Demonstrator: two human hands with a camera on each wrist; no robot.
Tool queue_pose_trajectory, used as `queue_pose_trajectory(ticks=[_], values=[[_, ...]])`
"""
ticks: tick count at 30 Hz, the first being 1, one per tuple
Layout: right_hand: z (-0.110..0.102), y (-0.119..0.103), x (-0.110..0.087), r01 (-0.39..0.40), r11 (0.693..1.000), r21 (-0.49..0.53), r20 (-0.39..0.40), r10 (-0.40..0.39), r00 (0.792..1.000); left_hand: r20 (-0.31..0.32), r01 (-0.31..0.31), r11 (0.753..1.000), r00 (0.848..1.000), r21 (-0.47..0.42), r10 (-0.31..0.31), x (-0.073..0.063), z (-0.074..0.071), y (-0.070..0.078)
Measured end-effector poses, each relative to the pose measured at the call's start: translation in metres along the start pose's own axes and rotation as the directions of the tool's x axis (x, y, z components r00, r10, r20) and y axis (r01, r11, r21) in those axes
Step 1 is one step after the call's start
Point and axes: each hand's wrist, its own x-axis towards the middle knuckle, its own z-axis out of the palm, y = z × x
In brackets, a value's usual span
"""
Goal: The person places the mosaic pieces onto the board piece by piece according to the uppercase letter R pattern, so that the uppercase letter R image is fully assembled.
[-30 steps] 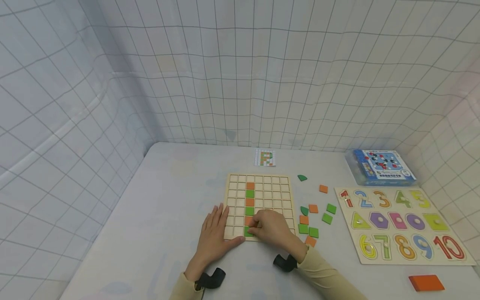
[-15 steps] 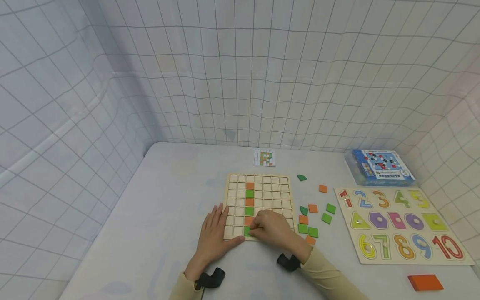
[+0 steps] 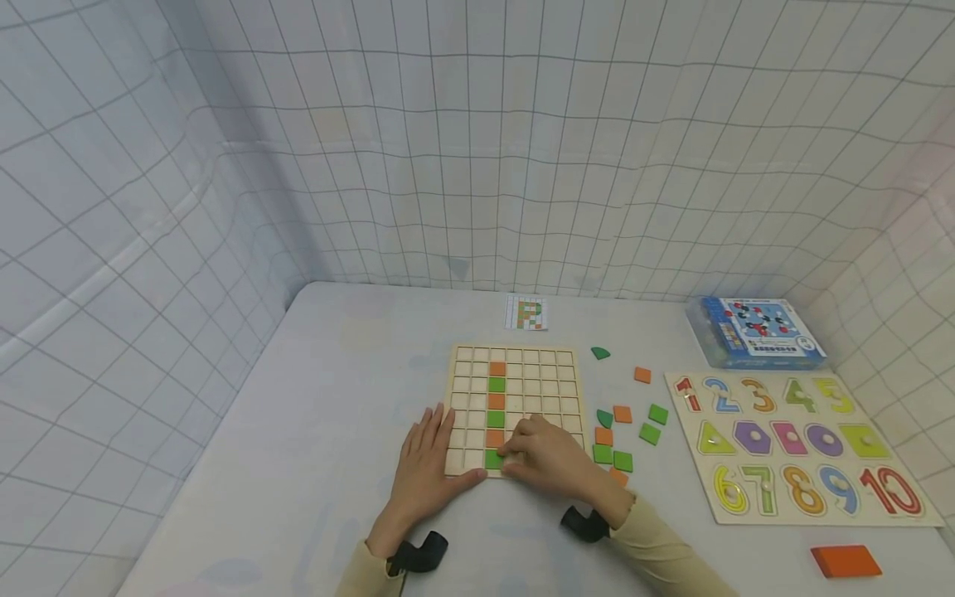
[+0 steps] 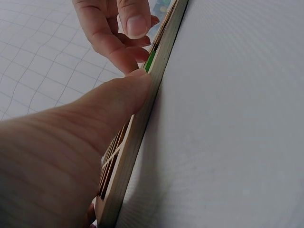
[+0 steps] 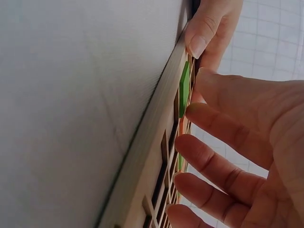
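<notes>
A wooden grid board [image 3: 540,358] lies on the table, with a column of alternating orange and green square tiles in it. My left hand [image 3: 424,473] rests on its left front corner, fingers straight, thumb along the front edge. Over the front of the column is my right hand [image 3: 550,454]. Its index fingertip touches the edge of the lowest green tile [image 3: 494,459], and its thumb stands apart from the index finger. In the right wrist view that green tile [image 5: 184,90] sits slightly tilted in its cell, and the other fingers are loosely bent over the board.
Loose orange tiles [image 3: 622,414], green tiles [image 3: 650,434] and dark green quarter-round pieces [image 3: 600,353] lie right of the board. Behind it is a pattern card [image 3: 526,313]. Farther right are a number puzzle [image 3: 753,452], a blue box [image 3: 768,332] and an orange block [image 3: 846,561].
My right hand has shifted slightly right, and its thumb has come away from the lowest green tile, which shows more fully. My left hand has stayed in place.
</notes>
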Motion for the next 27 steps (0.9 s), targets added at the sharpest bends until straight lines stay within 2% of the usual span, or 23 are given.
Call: queue_pose_trajectory(ticks=[5,10,16,18,21,25,27], values=[[-0.001,0.006,-0.005,0.030,0.999,0.040,-0.045,-0.028,0.999,0.002,0.001,1.000,1.000,0.002,-0.001,0.000,0.000,0.001],[-0.005,0.016,-0.010,0.047,0.997,0.059,-0.164,-0.037,0.986,0.000,0.006,1.000,1.000,0.000,-0.006,-0.001,0.000,0.002],[-0.018,0.027,-0.021,-0.043,0.996,0.078,-0.269,0.062,0.961,0.005,0.013,1.000,1.000,-0.003,-0.013,-0.001,0.001,0.001],[-0.023,0.033,-0.026,-0.086,0.994,0.073,-0.297,0.104,0.949,0.005,0.012,1.000,1.000,-0.002,-0.012,-0.001,0.001,0.000],[-0.029,0.044,-0.032,-0.109,0.992,0.058,-0.357,0.123,0.926,-0.004,0.005,1.000,1.000,-0.001,-0.005,0.000,0.002,0.000],[-0.037,0.060,-0.041,-0.140,0.990,0.025,-0.449,0.136,0.883,-0.009,0.001,1.000,1.000,0.001,-0.001,0.000,0.003,-0.001],[-0.042,0.067,-0.047,-0.182,0.983,0.029,-0.481,0.174,0.859,-0.004,0.004,1.000,1.000,0.002,-0.004,0.000,0.003,-0.001]])
